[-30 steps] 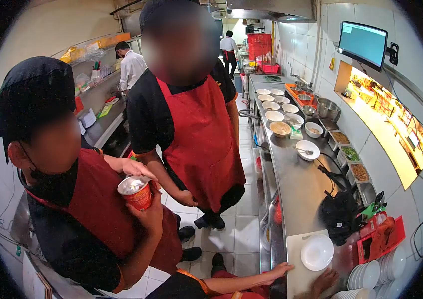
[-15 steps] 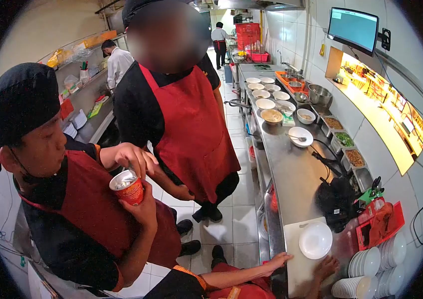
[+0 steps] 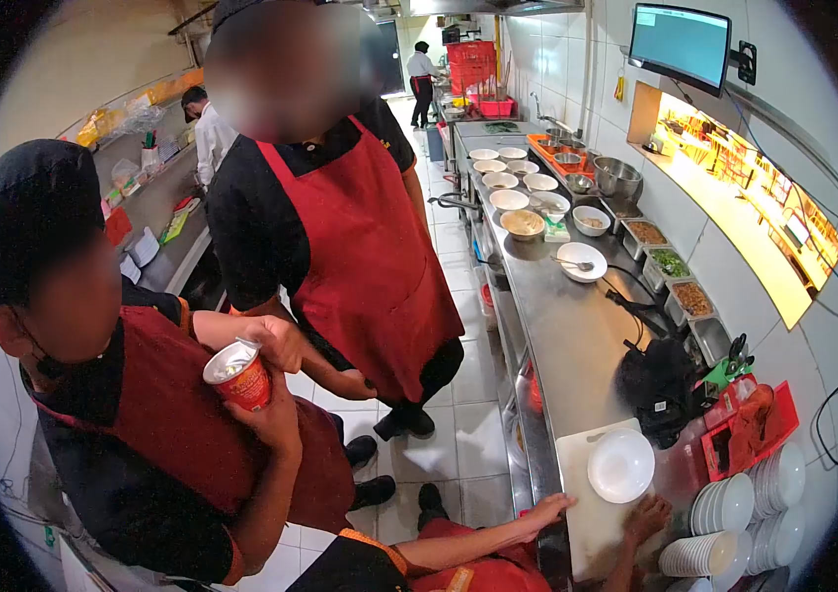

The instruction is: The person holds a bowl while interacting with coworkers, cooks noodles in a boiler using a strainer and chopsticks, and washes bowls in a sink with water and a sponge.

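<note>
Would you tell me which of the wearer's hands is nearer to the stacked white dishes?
Right: the right hand is close beside the stacked white dishes; the left hand is farther off, at the opposite edge of the cutting board.

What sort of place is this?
Most likely a restaurant kitchen: long stainless-steel counter, rows of round white bowls set out on it, and dark-red bib aprons in view.

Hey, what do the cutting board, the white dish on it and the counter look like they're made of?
Cutting board: probably plastic, matte off-white with no visible wood grain. Dish: glossy white, so perhaps glazed ceramic or melamine; I can't tell which. Counter: likely stainless steel, judging by its grey metallic sheen.
</note>
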Tool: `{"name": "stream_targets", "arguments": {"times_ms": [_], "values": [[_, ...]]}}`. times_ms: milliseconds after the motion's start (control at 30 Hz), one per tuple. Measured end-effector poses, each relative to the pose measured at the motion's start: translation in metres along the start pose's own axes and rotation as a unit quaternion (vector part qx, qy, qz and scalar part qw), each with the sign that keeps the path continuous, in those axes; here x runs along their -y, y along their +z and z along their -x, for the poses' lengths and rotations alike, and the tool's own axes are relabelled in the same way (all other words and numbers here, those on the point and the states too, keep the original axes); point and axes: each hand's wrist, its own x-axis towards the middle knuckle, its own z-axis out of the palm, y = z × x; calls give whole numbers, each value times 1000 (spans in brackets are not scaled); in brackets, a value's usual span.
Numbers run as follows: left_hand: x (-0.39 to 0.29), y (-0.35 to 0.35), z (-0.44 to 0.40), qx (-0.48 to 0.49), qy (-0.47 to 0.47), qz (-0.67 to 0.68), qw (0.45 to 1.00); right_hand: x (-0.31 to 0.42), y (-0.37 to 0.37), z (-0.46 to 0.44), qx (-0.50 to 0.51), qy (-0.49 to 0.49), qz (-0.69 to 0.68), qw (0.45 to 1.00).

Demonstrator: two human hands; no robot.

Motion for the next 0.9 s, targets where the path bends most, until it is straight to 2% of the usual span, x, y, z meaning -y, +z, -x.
{"name": "stream_targets", "arguments": {"times_ms": [33,167,433,567,667,700,767,833,900], "values": [[-5,2,5,-5,-1,-1,1000,1,0,0,-24,9,-7,1000],[-7,5,8,-24,4,10,1000,1,0,0,-4,17,31,999],[-1,2,3,-5,26,0,1000,-2,2,1,-39,-16,25,999],[-2,2,3,-3,16,-3,1000,7,-5,0,-13,37,29,999],[5,0,-4,-16,15,-4,1000,18,-18,1,-71,-23,-11,997],[6,1,-5,-3,8,-13,1000,15,-14,2,-79,-26,-7,996],[-1,2,0,-26,-1,-17,999,14,-15,1,-22,1,9,1000],[-2,3,4,10,7,-3,1000,15,-14,0,-38,13,-12,999],[-1,4,6,-21,24,28,999,14,-12,2,-71,-17,-2,997]]}}
